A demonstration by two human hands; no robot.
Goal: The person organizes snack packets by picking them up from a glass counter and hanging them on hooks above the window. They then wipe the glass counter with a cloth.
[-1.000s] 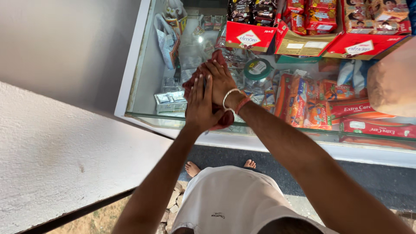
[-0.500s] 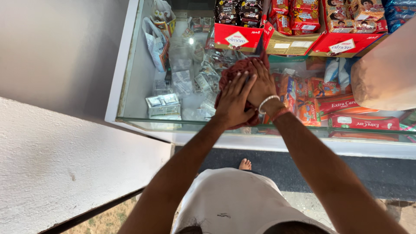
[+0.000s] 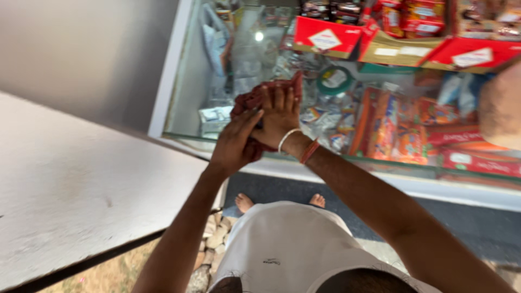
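Your hands meet over the glass top of the display desk (image 3: 190, 138): your right hand (image 3: 279, 116) lies flat, fingers spread, pressing a crumpled dark red cloth (image 3: 255, 97) onto the glass, and your left hand (image 3: 236, 144) closes over its wrist and the cloth's near edge. Beneath the glass lie orange and red snack packets (image 3: 391, 127) and a green tape roll (image 3: 335, 80); red cardboard boxes (image 3: 327, 37) stand beyond. A pale slab (image 3: 70, 184) juts in at your left. With both arms bearing down, too much weight could crack the pane, and the bunched cloth could slip sideways, letting your palms skid.
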